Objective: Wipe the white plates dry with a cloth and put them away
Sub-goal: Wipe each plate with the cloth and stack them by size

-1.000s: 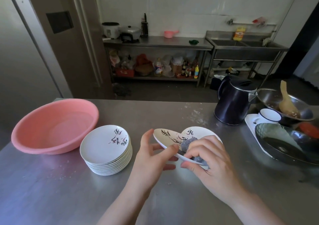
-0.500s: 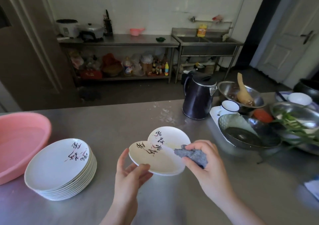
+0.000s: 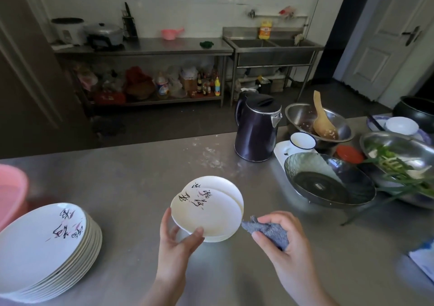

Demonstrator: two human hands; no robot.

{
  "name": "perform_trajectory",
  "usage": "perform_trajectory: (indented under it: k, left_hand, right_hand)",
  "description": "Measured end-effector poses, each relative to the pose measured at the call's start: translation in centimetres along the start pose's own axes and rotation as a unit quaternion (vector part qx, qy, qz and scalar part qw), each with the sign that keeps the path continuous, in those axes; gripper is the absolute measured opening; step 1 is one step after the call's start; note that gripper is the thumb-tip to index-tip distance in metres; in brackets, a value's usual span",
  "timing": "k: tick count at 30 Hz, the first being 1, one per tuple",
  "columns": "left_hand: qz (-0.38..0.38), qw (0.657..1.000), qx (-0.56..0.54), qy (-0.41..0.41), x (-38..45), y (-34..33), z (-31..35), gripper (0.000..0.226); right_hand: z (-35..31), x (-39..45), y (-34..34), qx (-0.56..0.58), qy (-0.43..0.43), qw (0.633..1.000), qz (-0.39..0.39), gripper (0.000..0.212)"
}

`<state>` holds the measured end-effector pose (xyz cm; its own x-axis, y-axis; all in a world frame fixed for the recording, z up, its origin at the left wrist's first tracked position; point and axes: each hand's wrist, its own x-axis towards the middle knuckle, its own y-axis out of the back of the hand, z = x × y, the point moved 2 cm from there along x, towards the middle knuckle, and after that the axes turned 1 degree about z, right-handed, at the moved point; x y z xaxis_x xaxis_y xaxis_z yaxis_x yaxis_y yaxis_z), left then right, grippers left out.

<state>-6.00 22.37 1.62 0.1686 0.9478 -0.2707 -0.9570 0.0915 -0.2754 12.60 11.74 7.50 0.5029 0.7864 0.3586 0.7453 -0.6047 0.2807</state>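
- Steel worktop [image 3: 131, 183] in a dim kitchen, shelving and sink behind.
- Left hand [image 3: 175, 240]: grip pinching the near rim of two white plates [image 3: 209, 212], thumb on top, fingers beneath, plates lifted and tilted.
- Right hand [image 3: 281, 237]: grip curled round one grey cloth [image 3: 270, 231], its corner just beside the plates' right edge.
- One stack of plates [image 3: 44, 247] at left, about nine; one pink basin [image 3: 10, 188] behind.
- One dark kettle [image 3: 256, 127] far right.
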Motion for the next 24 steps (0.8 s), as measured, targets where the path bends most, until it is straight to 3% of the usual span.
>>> perform_trajectory:
  k: [3, 10, 17, 24]
  left_hand:
    - [-0.032, 0.998, 0.048, -0.011, 0.6, -0.1, 0.1, 0.11]
    - [-0.029, 0.987, 0.157, 0.004, 2.8, 0.8, -0.8, 0.123]
    - [0.01, 0.964, 0.262, -0.033, 3.7, 0.0, -1.1, 0.099]
    - [0.029, 0.952, 0.303, -0.028, 3.8, 0.4, -1.5, 0.092]
  right_hand:
    - [0.8, 0.0, 0.1, 0.007, -0.012, 1.0, -0.007, 0.026]
    - [1.8, -0.1, -0.7, 0.04, -0.028, 0.999, -0.022, 0.023]
    - [1.9, -0.1, -0.9, 0.07, -0.048, 0.996, -0.029, 0.02]
    - [1.2, -0.7, -1.2, 0.086, -0.068, 0.993, -0.042, 0.023]
